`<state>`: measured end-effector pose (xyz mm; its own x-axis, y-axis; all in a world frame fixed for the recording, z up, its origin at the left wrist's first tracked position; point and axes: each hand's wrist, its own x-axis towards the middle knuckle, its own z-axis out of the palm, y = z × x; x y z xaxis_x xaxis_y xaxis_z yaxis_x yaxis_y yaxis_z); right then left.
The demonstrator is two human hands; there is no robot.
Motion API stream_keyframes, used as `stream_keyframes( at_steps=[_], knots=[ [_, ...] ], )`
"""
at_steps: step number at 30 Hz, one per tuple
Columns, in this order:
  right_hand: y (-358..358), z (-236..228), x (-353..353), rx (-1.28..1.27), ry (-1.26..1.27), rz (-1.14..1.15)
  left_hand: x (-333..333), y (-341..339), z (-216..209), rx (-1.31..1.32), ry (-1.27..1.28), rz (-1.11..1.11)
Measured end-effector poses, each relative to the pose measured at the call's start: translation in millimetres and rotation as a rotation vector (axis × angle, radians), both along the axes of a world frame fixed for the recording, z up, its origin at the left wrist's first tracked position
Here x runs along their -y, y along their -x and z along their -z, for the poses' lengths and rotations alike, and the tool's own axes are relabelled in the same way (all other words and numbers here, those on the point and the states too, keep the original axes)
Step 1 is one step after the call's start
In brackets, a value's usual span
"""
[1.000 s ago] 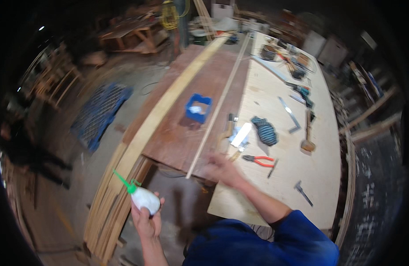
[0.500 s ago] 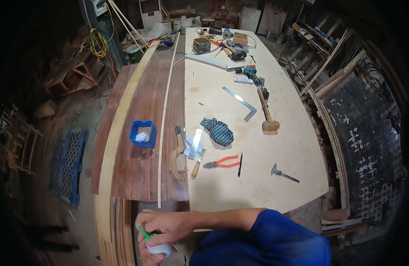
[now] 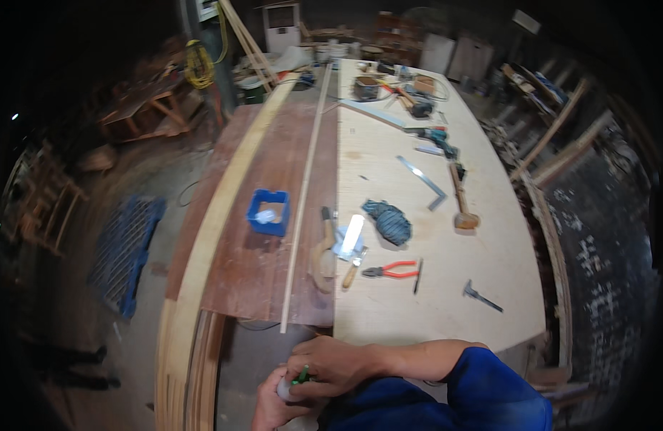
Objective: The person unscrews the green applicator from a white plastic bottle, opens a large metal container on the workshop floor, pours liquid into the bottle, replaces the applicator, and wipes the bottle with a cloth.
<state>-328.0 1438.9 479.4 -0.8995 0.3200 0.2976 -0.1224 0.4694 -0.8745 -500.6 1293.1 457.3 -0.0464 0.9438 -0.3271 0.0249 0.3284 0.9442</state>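
Close to my body, beyond the near edge of the table, I hold a white squeeze bottle (image 3: pixel 284 390) with a green nozzle cap (image 3: pixel 302 374). My left hand (image 3: pixel 270 404) wraps round the white body from the left. Over the top comes my right hand (image 3: pixel 328 365), its fingers closed about the green cap. Most of the bottle is hidden by the hands. On the table ahead lie red-handled pliers (image 3: pixel 391 270), a wooden-handled putty knife (image 3: pixel 355 269), a metal blade (image 3: pixel 351 237), a curved wooden-handled tool (image 3: pixel 322 262) and a striped cloth bundle (image 3: pixel 389 223).
A blue box (image 3: pixel 269 212) stands on the brown boards (image 3: pixel 231 280), beside a long thin strip (image 3: pixel 302 208). Farther right are a metal square (image 3: pixel 423 183), a mallet (image 3: pixel 463 208), a caliper (image 3: pixel 482 296) and a cordless drill (image 3: pixel 440 140). A blue pallet (image 3: pixel 127 255) rests on the floor at left.
The whole view has shifted, so the table sits farther right in the picture. My hands, still on the bottle, have moved right, and they cover more of it.
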Motion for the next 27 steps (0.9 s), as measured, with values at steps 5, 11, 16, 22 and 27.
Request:
stream_keyframes(
  at_steps=[5,11,16,22,27],
  knots=[
    [-44.2,16.0,-14.1,0.126,-0.129,0.168,-49.5,-31.3,55.3,-0.060,-0.242,0.149],
    [-161.9,30.7,-130.6,0.345,0.211,0.374,-129.8,-106.9,84.5,-0.160,-0.311,0.215],
    [-320.1,130.2,-345.1,0.472,0.038,1.063,-179.6,-165.8,185.6,-0.429,-0.350,0.086],
    [-476.7,215.7,-582.3,0.837,-0.268,1.497,-203.2,-218.5,269.5,-0.485,-0.153,-0.099],
    [-539.5,264.5,-692.0,0.911,-0.288,1.589,-240.0,-222.9,299.1,-0.528,-0.012,-0.120]
  ],
)
